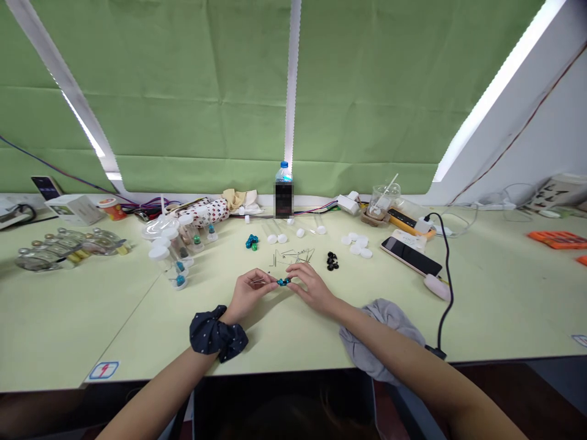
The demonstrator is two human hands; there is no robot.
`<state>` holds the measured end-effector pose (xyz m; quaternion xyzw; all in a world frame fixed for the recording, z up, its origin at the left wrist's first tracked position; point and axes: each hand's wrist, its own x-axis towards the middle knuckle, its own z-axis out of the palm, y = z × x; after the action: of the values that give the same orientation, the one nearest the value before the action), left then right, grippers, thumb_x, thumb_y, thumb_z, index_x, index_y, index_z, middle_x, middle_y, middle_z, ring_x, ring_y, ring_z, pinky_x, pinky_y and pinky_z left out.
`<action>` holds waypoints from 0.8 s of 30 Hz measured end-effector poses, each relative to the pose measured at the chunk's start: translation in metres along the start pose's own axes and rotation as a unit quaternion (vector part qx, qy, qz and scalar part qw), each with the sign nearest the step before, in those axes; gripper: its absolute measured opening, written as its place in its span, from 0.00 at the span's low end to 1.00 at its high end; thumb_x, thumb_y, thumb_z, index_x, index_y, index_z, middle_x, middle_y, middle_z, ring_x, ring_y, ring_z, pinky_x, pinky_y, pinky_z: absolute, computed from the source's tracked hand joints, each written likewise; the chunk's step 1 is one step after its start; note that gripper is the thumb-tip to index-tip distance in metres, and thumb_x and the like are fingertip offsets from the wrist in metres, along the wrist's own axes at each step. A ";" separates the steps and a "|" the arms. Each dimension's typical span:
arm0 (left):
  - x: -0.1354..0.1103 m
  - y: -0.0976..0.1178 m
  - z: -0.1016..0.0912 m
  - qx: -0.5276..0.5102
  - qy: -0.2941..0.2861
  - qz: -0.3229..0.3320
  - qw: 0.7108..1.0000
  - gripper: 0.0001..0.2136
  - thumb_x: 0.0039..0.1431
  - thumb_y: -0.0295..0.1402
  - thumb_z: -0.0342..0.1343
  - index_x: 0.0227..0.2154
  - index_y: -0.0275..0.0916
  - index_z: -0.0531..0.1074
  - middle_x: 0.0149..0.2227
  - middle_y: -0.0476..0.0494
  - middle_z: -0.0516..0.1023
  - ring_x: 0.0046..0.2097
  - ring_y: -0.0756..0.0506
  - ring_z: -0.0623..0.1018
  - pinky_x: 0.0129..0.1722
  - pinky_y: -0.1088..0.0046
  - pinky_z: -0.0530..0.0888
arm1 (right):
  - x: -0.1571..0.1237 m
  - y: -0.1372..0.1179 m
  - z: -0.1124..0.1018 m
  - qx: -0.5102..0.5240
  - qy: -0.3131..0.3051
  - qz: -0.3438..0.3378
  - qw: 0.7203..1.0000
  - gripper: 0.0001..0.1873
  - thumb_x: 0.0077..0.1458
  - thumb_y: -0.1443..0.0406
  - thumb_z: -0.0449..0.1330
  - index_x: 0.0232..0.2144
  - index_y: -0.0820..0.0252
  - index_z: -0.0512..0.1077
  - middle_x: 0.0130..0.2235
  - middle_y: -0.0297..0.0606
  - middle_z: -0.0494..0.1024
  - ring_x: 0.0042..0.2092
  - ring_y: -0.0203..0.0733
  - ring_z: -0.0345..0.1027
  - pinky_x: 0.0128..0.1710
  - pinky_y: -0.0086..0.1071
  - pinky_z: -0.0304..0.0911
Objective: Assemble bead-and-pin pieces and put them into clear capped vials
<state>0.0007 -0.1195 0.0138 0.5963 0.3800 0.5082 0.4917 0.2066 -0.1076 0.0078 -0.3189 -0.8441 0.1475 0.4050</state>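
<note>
Between the fingertips of both hands, just above the table, is a small shiny blue-and-black piece [284, 282]. My left hand [247, 294] pinches its left end, and thin metal pins [260, 282] stick out among the same fingers. On the other end, my right hand [314, 288] closes thumb and fingers. Beyond the hands lies a loose spread of thin metal pins [293, 256]. Several small black pieces [332, 261] sit to the right of them, and a cluster of shiny blue and green pieces [252, 241] to the left.
Clear tubes with white lids [159, 256] stand at left, some with blue pieces inside. White round caps [358, 249] lie right of centre. A phone [411, 255], a black cable [447, 275] and grey cloth [383, 336] are at right. A water bottle [284, 174] stands behind.
</note>
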 end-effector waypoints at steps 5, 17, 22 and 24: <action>0.001 0.000 0.003 0.031 0.011 0.015 0.999 0.06 0.48 0.33 0.61 0.29 0.36 0.76 0.32 0.41 0.79 0.36 0.43 0.77 0.40 0.64 0.73 | 0.001 0.003 0.001 0.040 0.005 0.017 0.999 0.08 0.59 0.64 0.52 0.40 0.56 0.68 0.44 0.42 0.69 0.49 0.42 0.61 0.51 0.42 0.58; 0.010 0.013 0.018 0.227 -0.006 0.165 0.960 0.06 0.53 0.35 0.57 0.30 0.42 0.78 0.31 0.42 0.79 0.34 0.44 0.76 0.36 0.68 0.72 | -0.002 -0.002 0.001 0.099 0.110 0.025 0.989 0.18 0.54 0.62 0.58 0.47 0.57 0.62 0.38 0.39 0.72 0.30 0.35 0.65 0.32 0.31 0.65; 0.019 0.009 0.033 0.280 -0.053 0.182 0.941 0.08 0.55 0.34 0.54 0.32 0.44 0.78 0.33 0.42 0.79 0.36 0.42 0.76 0.37 0.66 0.71 | -0.001 -0.005 -0.002 0.089 0.091 0.001 0.992 0.13 0.56 0.63 0.55 0.44 0.56 0.68 0.37 0.40 0.72 0.34 0.37 0.67 0.32 0.32 0.66; 0.022 0.008 0.039 0.297 -0.064 0.188 0.934 0.08 0.56 0.34 0.53 0.31 0.44 0.78 0.32 0.43 0.79 0.35 0.43 0.75 0.37 0.66 0.71 | 0.000 -0.004 -0.003 0.082 0.099 0.007 0.992 0.10 0.57 0.63 0.54 0.42 0.56 0.70 0.36 0.40 0.73 0.37 0.39 0.67 0.34 0.33 0.67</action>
<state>0.0424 -0.1084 0.0264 0.8068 0.3623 0.4162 0.2113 0.2079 -0.1108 0.0116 -0.3036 -0.7824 0.1868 0.5106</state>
